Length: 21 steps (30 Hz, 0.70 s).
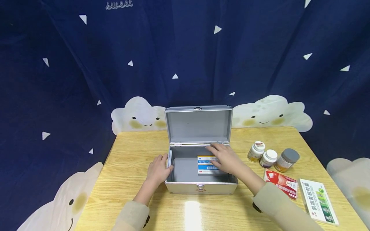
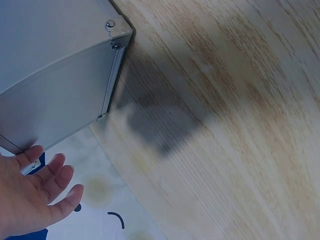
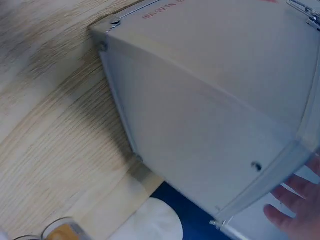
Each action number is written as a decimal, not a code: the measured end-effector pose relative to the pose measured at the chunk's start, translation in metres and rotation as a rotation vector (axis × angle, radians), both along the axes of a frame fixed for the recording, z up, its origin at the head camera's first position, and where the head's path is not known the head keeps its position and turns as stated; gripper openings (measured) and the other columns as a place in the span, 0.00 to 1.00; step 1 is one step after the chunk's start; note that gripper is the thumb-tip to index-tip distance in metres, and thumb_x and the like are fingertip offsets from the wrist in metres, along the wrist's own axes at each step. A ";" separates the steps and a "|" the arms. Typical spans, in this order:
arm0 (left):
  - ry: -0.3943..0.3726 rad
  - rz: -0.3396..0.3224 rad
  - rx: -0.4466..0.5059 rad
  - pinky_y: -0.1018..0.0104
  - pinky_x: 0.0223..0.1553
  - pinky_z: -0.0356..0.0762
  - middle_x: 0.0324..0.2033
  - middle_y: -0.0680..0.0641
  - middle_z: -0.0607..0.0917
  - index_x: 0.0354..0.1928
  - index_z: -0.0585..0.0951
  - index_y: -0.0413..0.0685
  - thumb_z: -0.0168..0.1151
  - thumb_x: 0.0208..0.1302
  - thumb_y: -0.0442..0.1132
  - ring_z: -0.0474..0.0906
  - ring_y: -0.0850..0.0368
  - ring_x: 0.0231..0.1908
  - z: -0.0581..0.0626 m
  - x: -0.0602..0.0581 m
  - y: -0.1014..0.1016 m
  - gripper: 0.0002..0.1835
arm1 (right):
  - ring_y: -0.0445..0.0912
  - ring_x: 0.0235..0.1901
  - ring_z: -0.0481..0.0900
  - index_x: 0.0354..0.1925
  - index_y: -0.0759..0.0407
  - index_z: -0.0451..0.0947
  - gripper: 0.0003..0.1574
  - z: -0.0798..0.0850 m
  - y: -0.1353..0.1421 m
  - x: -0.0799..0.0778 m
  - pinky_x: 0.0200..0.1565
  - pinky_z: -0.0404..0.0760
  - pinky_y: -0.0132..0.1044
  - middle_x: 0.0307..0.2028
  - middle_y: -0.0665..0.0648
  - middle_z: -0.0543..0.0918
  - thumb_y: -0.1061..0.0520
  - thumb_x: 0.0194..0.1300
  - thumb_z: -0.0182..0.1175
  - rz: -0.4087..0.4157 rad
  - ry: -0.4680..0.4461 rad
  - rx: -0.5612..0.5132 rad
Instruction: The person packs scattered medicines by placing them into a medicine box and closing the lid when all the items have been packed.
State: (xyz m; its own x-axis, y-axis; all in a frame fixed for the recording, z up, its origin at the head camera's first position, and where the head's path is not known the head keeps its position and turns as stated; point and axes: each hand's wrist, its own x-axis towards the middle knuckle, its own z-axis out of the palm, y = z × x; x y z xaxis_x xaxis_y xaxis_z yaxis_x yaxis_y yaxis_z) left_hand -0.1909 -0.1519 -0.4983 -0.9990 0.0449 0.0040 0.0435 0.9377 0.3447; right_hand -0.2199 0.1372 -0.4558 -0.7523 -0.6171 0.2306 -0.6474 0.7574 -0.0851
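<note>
A silver metal case (image 1: 199, 189) stands on the table with its lid (image 1: 199, 126) raised at the back. Inside, on the right half of the grey floor, lies a blue and white medicine box (image 1: 204, 166). My right hand (image 1: 228, 159) reaches over the case's right wall, its loosely bent fingers and thumb above that box and covering its right end. At the left wall, my left hand (image 1: 158, 168) rests with the thumb over the rim and the other fingers outside. Its fingers (image 2: 62, 177) look relaxed and spread in the left wrist view.
Right of the case stand a white bottle (image 1: 255, 152), a smaller white-capped bottle (image 1: 268, 158) and a grey-capped jar (image 1: 287, 159). Nearer me lie a red medicine box (image 1: 281, 183) and a white and green one (image 1: 318, 200). A dark blue curtain (image 1: 185, 57) hangs behind the table.
</note>
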 end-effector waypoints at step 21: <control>-0.006 0.000 0.010 0.41 0.54 0.62 0.56 0.35 0.71 0.62 0.67 0.43 0.54 0.56 0.51 0.64 0.40 0.58 -0.001 0.001 0.000 0.33 | 0.61 0.59 0.61 0.61 0.53 0.65 0.41 -0.004 0.064 0.021 0.59 0.54 0.59 0.60 0.63 0.65 0.46 0.50 0.64 -0.205 0.168 -0.243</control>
